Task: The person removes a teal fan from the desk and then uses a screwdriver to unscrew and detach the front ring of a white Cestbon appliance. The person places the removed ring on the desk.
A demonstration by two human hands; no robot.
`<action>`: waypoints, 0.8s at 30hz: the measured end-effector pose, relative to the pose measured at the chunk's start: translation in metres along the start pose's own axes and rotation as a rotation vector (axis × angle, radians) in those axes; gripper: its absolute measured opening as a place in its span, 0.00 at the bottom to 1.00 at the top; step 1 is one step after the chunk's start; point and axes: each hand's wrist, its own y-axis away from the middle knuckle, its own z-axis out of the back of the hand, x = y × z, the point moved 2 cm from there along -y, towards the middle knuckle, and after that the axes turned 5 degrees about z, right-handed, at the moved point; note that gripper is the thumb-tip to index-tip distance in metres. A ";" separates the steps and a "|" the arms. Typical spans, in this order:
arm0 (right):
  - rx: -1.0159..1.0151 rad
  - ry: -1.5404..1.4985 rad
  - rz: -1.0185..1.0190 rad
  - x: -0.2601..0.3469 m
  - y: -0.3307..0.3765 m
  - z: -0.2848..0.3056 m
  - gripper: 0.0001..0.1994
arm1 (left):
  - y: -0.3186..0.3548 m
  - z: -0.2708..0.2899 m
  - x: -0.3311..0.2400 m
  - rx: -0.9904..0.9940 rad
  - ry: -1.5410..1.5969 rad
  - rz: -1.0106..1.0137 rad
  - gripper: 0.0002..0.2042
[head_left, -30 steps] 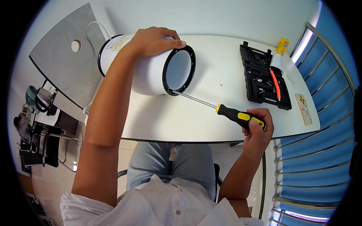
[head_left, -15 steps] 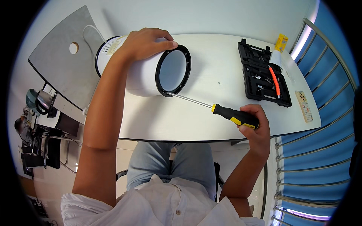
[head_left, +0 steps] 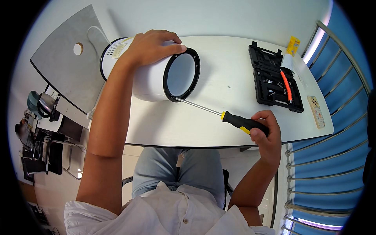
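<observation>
A white cylinder [head_left: 149,85] with a black ring [head_left: 167,89] around its open end lies on its side on the white table. My left hand [head_left: 156,47] grips it from above, with the thumb by the ring and the other fingers curved over the far side. My right hand [head_left: 266,132] is closed around the black and yellow handle of a screwdriver [head_left: 235,119]. The shaft slants up to the left, and its tip meets the lower part of the black ring. Whether a screw sits under the tip is too small to tell.
An open black tool case [head_left: 263,84] holds bits and an orange flexible shaft [head_left: 287,88] at the right. Near it are a yellow packet [head_left: 293,46] and a beige remote-like object [head_left: 316,112]. Metal railings [head_left: 329,168] run along the right side. A cord [head_left: 91,28] trails behind the cylinder.
The screwdriver handle has turned in my right hand, so its yellow patches show differently. The tip stays at the ring, and my left hand keeps its place on the cylinder.
</observation>
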 end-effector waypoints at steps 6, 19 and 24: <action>-0.020 0.199 0.218 -0.001 -0.001 -0.001 0.23 | -0.002 -0.002 0.002 0.002 -0.037 0.001 0.25; -0.068 0.373 0.035 0.010 -0.002 -0.008 0.19 | -0.005 -0.003 0.003 0.030 -0.039 0.026 0.25; -0.120 0.489 0.343 0.009 -0.004 -0.009 0.20 | -0.004 -0.003 0.003 0.014 -0.028 0.015 0.25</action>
